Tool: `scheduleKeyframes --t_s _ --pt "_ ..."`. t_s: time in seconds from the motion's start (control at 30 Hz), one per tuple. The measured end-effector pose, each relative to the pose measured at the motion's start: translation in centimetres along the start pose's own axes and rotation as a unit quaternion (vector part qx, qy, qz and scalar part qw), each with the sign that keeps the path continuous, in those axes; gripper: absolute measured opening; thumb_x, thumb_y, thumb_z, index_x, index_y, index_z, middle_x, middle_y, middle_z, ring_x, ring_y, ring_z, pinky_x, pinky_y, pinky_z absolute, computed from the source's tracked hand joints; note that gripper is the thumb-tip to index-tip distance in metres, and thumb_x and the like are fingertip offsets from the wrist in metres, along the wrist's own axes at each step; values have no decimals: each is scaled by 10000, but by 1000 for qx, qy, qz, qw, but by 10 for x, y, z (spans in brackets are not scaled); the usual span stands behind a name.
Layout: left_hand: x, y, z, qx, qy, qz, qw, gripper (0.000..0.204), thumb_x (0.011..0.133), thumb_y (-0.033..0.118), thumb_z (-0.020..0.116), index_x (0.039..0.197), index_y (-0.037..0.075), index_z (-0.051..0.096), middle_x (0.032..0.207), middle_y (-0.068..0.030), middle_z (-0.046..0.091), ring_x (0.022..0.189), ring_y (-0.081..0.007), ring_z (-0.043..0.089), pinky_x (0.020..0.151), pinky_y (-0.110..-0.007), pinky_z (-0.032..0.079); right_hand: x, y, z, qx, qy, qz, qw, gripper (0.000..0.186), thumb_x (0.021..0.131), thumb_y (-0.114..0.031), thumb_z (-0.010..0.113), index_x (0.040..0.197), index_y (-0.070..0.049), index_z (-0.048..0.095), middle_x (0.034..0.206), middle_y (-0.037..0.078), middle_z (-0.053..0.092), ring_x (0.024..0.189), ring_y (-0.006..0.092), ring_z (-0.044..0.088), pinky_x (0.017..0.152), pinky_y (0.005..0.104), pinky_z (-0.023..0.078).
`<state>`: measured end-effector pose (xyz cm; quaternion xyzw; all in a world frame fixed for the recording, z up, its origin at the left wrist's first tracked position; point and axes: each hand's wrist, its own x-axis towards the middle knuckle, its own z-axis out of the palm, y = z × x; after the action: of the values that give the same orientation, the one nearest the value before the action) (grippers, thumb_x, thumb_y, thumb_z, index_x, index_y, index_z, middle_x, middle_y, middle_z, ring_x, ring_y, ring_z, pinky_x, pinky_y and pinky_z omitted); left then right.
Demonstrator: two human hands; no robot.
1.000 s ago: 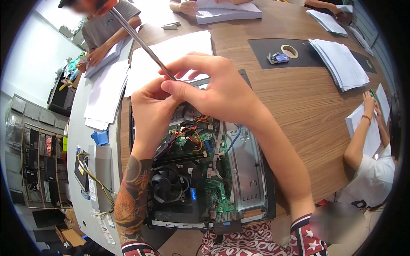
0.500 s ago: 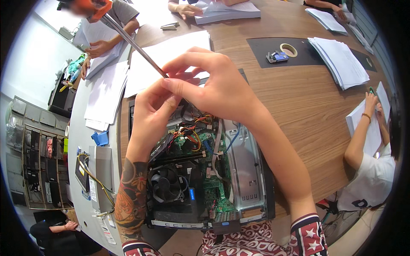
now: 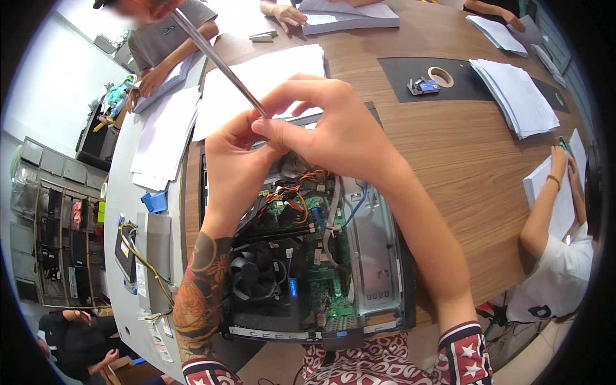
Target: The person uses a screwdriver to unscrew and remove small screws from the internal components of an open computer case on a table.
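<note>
A long metal screwdriver (image 3: 221,66) slants up and to the left, its orange end blurred at the top edge. The lower end of its shaft is pinched where the fingertips of my right hand (image 3: 333,122) and my left hand (image 3: 236,163) meet. Both hands are closed there; the fingers hide the tip, and whether a small part sits at it cannot be seen. Below my hands lies an opened desktop computer case (image 3: 382,269). Inside are a black fan (image 3: 252,274), a green circuit board (image 3: 321,282), coloured wires (image 3: 301,186) and a grey ribbon cable (image 3: 330,240).
Paper stacks (image 3: 163,138) lie at left and more papers (image 3: 513,96) at far right. A metal power supply unit (image 3: 153,256) with cables and a blue plastic piece (image 3: 154,201) sit left. A tape roll (image 3: 440,77) rests on a black mat. Several people handle papers around the table.
The whole view has shifted slightly, so the table and case appear a bit farther right. My hands still pinch the screwdriver together. At lower left, another person's hands have moved.
</note>
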<state>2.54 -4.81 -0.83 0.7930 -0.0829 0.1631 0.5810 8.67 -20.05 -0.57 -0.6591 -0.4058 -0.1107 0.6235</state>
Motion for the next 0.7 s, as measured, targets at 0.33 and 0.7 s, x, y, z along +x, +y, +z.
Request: scheduleKeyframes --t_s 0.33,0.7 --pt "0 2 -15 -17 -86 -31 996 249 913 -42 532 1132 -55 650 1006 -70 707 920 -89 616 830 -239 493 1 -1 2 24 15 26 999 173 812 -124 695 924 6 718 897 139 689 798 220 694 716 323 551" --pt "-1 -3 1 -17 0 29 999 242 808 47 747 1025 -25 667 922 -70 715 889 -125 671 788 -275 528 0 -6 3 21 21 33 999 201 824 -198 734 941 -35 728 888 79 702 823 178 662 754 315 502"
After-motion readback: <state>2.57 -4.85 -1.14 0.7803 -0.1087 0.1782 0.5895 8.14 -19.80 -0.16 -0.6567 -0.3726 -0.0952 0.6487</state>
